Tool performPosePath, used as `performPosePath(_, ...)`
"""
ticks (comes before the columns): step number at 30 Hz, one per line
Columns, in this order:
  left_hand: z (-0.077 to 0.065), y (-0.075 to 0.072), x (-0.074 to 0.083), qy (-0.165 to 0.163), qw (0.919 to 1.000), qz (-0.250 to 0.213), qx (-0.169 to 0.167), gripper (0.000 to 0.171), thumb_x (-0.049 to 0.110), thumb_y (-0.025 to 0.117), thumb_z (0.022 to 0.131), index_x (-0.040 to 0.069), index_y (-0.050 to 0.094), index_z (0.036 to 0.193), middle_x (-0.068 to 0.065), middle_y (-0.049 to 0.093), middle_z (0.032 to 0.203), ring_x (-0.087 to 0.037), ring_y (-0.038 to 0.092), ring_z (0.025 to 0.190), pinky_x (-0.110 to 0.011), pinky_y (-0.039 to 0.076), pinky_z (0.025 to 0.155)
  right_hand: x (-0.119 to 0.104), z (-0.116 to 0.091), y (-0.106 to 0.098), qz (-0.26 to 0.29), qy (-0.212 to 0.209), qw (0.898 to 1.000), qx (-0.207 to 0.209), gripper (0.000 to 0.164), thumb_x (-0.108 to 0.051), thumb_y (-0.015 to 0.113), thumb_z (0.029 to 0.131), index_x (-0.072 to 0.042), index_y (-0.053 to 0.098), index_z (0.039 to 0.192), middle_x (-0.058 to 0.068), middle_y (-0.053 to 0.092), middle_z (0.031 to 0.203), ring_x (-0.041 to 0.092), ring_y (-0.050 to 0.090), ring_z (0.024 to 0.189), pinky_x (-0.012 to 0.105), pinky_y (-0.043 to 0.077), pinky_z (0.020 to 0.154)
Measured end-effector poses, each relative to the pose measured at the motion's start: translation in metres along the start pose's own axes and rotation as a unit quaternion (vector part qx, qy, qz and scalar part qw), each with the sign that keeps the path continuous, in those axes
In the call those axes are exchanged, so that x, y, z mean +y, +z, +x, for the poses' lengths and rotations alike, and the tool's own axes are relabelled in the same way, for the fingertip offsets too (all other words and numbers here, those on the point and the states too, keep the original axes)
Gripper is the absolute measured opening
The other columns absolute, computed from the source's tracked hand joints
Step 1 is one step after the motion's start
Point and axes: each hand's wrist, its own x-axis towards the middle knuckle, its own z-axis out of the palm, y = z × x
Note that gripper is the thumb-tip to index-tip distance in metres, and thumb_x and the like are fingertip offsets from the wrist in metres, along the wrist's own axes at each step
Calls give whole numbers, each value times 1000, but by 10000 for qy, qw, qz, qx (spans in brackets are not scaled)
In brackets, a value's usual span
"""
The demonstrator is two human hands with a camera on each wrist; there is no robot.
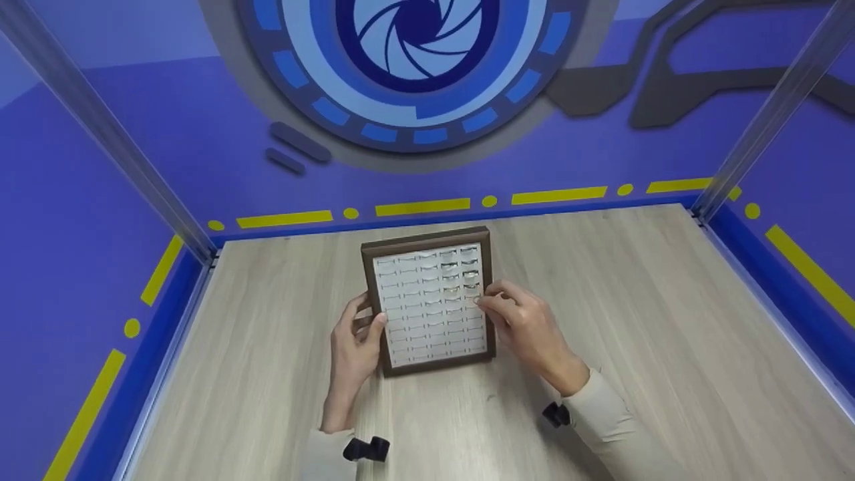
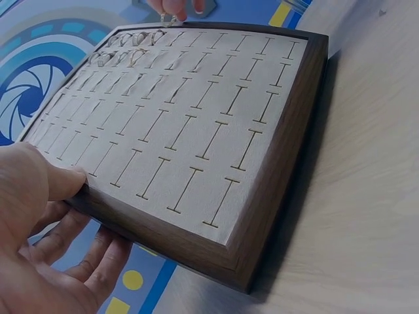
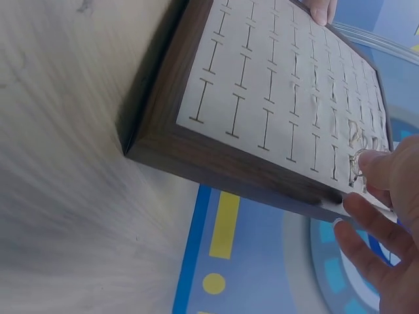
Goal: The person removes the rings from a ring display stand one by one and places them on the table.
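A ring display tray (image 1: 437,363) with a brown wooden frame and a white slotted pad stands tilted up on the table. My left hand (image 1: 354,351) grips its left side, thumb on the front edge and the other fingers behind, as the left wrist view also shows. At the right edge, my right hand (image 1: 534,331) pinches a thin ring (image 3: 355,167) between thumb and finger, right at a slot in the rightmost column. Several rings (image 1: 470,274) sit in the upper slots of the two right columns. Bare slots (image 2: 216,140) fill the lower rows.
The light wood table (image 1: 267,361) runs back to a blue printed wall (image 1: 200,133) with yellow dashes. Side panels with metal posts (image 1: 127,147) close in the left and right. Small black wrist devices (image 1: 366,449) sit by both sleeves.
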Motion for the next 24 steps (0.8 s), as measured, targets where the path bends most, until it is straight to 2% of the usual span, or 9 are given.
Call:
performPosePath(15, -1, 1, 2, -108, 9999, 61, -32, 48, 8, 66, 106, 8, 55, 152, -20, 63, 141, -35, 71, 116, -48, 60, 102, 11, -14, -16, -103, 22, 9998, -178, 16, 6, 87, 83, -6, 82, 93, 2, 71, 96, 17, 71, 81, 28, 60, 68)
performPosePath(24, 0, 2, 1, 55, 9999, 154, 32, 50, 8, 64, 107, 6, 53, 155, -21, 62, 145, -38, 70, 119, -50, 59, 104, 22, -29, -23, -347, 254, 9979, -492, 17, 3, 86, 84, -11, 81, 90, 0, 70, 95, 15, 70, 82, 29, 60, 68)
